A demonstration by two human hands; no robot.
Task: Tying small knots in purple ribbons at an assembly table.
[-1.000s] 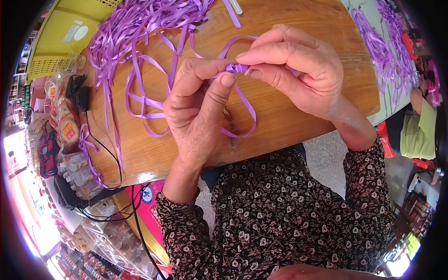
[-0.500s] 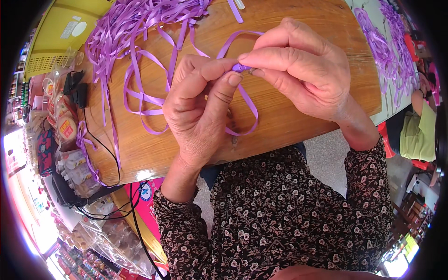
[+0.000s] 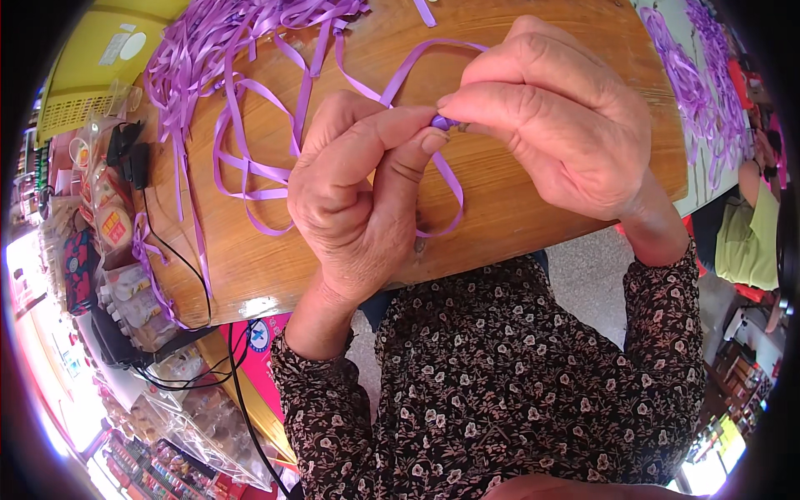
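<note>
Above the wooden table [image 3: 517, 196], my left hand [image 3: 354, 200] pinches a small knot [image 3: 443, 122] in a purple ribbon between thumb and forefinger. From the other side, the fingertips of my right hand [image 3: 554, 125] close on the same ribbon, right at the knot. One part of the ribbon [image 3: 456, 187] loops down below my hands, and another part arcs up behind them. Just beyond my left hand, more purple ribbon lies in loose curves on the wood. A tangled heap of purple ribbons [image 3: 196, 79] covers the far left of the table.
A yellow plastic basket [image 3: 62, 87] stands at the far left. Packages and a black cable [image 3: 179, 250] crowd the left edge. More purple ribbons [image 3: 708, 92] lie on a white surface at right, near a person in yellow-green clothing [image 3: 746, 237].
My two hands have shifted slightly to the right with the knot between them. The right fingers have folded more tightly around the ribbon.
</note>
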